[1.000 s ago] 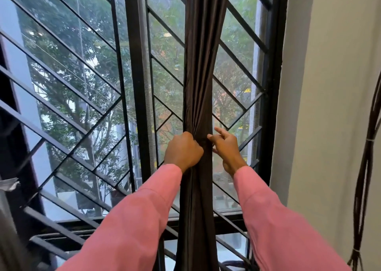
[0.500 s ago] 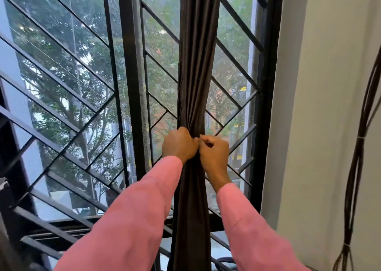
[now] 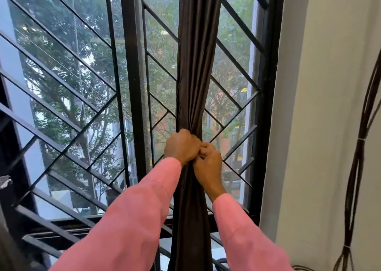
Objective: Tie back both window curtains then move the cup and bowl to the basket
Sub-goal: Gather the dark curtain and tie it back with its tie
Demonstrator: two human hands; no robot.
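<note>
A dark brown curtain (image 3: 195, 64) hangs gathered into a narrow bunch in front of the barred window. My left hand (image 3: 181, 147) grips the bunch from its left side, fingers curled round the fabric. Right beside it, touching it, my right hand (image 3: 208, 163) is curled against the same bunch and pinches the fabric at the front. Both arms wear pink sleeves. Any tie-back is hidden under the hands. No cup, bowl or basket is in view.
A black metal window grille (image 3: 82, 97) with slanted bars fills the left and middle. A pale wall (image 3: 321, 126) stands to the right. Down that wall at the far right runs a bundle of dark cables (image 3: 358, 167).
My right hand has come in from the right with open fingers and closed on the curtain bunch beside my left hand. The left hand kept its grip.
</note>
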